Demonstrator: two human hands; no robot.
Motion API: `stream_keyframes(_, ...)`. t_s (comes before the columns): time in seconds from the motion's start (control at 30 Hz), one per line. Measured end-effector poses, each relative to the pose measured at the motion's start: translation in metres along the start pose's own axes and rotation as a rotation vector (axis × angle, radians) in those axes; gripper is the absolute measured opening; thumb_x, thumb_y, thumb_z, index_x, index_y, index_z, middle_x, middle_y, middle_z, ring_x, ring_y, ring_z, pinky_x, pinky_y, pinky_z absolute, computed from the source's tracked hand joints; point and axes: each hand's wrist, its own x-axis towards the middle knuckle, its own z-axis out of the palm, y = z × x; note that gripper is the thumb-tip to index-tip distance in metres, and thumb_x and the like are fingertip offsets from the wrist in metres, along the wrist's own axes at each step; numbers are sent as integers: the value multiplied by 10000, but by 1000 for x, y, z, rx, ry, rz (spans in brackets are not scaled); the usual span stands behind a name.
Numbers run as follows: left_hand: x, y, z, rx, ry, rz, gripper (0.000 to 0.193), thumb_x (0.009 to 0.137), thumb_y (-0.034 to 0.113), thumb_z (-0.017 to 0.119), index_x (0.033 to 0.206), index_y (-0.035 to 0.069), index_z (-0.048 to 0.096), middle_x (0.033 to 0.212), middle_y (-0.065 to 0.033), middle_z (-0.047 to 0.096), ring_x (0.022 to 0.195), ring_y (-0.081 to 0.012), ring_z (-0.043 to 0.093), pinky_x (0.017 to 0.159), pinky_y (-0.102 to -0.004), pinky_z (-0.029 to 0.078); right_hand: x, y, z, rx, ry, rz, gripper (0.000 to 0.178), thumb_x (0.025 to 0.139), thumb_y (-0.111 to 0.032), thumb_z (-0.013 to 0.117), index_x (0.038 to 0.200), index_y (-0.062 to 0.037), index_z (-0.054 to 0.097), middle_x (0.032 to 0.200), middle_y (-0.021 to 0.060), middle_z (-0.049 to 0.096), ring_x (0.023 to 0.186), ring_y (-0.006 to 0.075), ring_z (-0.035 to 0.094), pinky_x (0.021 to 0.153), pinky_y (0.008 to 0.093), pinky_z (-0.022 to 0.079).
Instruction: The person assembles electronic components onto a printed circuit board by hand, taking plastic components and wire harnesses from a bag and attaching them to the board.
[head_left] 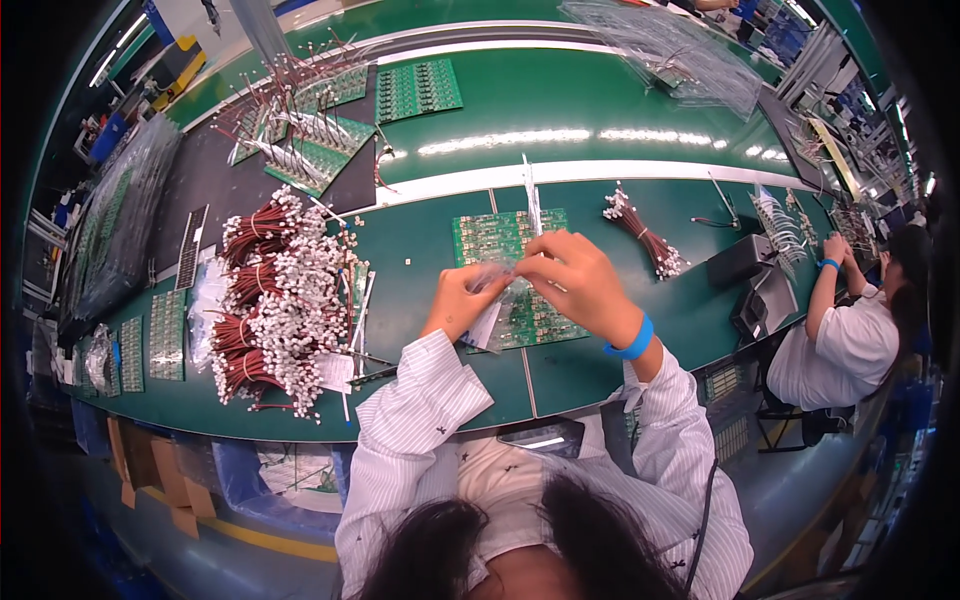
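Both my hands are over a green circuit board panel [548, 325] on the green worktable. My left hand [460, 300] is closed on a small clear plastic bag [488, 277], with a white piece showing below its fingers. The fingers of my right hand [582, 283], which has a blue wristband, pinch together at the bag's upper edge, touching the left fingertips. What lies inside the bag is too small to make out. Behind the right hand, a thin white strip [532, 195] stands out over the board. To its right lies a tied bundle of brown wires [642, 232] with white connectors.
A big heap of brown wire bundles [275, 300] covers the table at left, near further board panels [167, 335]. Wired boards [315, 150] sit on the far belt. Black bins [740, 260] stand at right, where a person [835, 335] works.
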Motion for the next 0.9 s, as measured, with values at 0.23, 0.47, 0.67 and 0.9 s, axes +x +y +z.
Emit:
stream_keyframes(0.23,3,0,6,110,-78,21,228,752,219,666,857,17,653,701,-130,639,592,-130,589,558,-292,453,-5,4,1,-170,-65,55,176,631,-71,668,787,-83,587,845,39,534,778,209,527,619,318,396)
stream_keyframes(0.47,6,-16,6,240,-4,141,207,763,200,660,775,-5,643,586,-117,589,509,-86,497,487,-272,406,-14,13,22,-271,47,46,115,619,-183,655,676,-111,586,779,19,540,768,187,535,629,316,421)
stream_keyframes(0.67,5,-20,6,109,9,126,222,796,167,637,822,-52,615,688,-21,603,627,-69,509,546,-234,413,-16,6,18,-479,118,-80,124,619,-179,617,643,-107,520,719,10,497,720,152,504,580,275,394)
stream_keyframes(0.9,9,-28,6,90,4,79,204,761,134,646,816,-61,619,654,-81,614,628,-85,537,568,-264,444,-18,-9,-2,600,-18,444,76,783,-75,594,838,-23,589,754,55,620,675,171,632,574,267,497)
